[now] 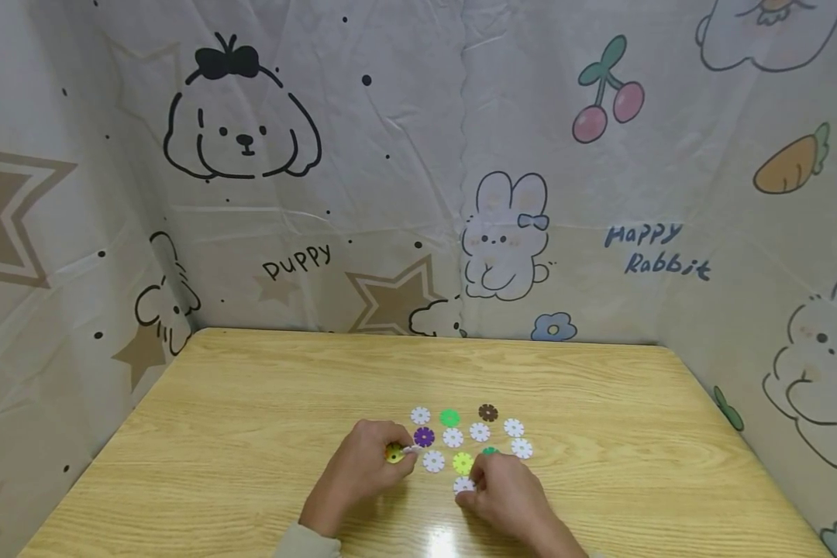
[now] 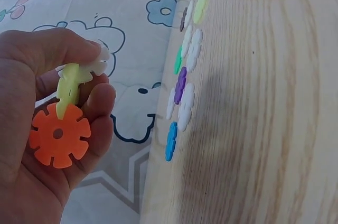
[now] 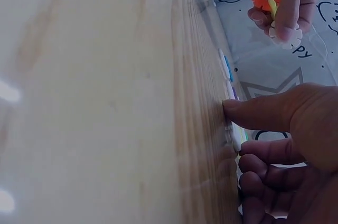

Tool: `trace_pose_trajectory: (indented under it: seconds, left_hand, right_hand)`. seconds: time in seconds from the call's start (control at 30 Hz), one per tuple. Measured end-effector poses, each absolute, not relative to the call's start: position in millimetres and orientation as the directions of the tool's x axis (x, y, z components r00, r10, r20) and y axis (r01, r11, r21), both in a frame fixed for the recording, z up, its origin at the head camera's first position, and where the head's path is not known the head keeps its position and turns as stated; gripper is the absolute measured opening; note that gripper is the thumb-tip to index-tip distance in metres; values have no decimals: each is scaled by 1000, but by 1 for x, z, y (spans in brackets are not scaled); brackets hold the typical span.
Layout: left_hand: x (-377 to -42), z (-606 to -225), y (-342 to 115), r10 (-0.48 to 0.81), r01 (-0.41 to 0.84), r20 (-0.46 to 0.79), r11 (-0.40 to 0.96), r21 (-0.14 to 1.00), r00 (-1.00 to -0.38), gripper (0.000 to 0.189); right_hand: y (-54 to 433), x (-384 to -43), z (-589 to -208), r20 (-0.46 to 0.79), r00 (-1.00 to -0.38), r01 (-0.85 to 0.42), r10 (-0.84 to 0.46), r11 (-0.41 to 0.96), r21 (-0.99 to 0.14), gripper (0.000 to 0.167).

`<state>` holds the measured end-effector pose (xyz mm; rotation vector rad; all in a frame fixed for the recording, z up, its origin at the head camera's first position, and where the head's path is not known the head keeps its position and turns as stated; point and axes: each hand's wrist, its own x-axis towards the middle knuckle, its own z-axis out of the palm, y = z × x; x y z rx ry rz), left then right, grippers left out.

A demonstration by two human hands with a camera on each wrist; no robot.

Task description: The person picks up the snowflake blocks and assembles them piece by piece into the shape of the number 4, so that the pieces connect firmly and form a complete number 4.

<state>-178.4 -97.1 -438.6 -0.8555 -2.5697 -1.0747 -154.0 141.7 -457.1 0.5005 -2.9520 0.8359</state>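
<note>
Three notched plastic discs are joined in my left hand (image 1: 370,465): an orange disc (image 2: 46,137), a yellow disc (image 2: 67,89) and a white disc (image 2: 101,64). The left thumb and fingers pinch the white one, and the orange one hangs over the palm in the left wrist view. My right hand (image 1: 512,496) is low at the table, its thumb and index finger at opposite edges of another white disc (image 1: 463,485). A dark green disc (image 1: 490,449) shows partly behind the right hand, and a yellow-green disc (image 1: 463,463) lies just beyond its fingers.
Several more discs lie flat on the wooden table (image 1: 251,395), among them a purple disc (image 1: 424,437), a bright green disc (image 1: 449,418), a brown disc (image 1: 487,412) and a blue disc (image 2: 171,141). A printed cloth (image 1: 390,155) stands behind and beside the table.
</note>
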Motion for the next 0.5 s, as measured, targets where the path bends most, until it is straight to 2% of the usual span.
trace_pose_trajectory:
  seconds: [0.2,0.5]
  left_hand:
    - [-178,-441,-96,430,588,401,554,590,-809,4]
    - [-177,-443,-94,439,596,405,541,593,-802,6]
  right_hand:
    - [144,-154,-455,63,-958,-266,-280,779,-568,31]
    - [149,-156,-455,82,-940,-299,-331,686,-663,25]
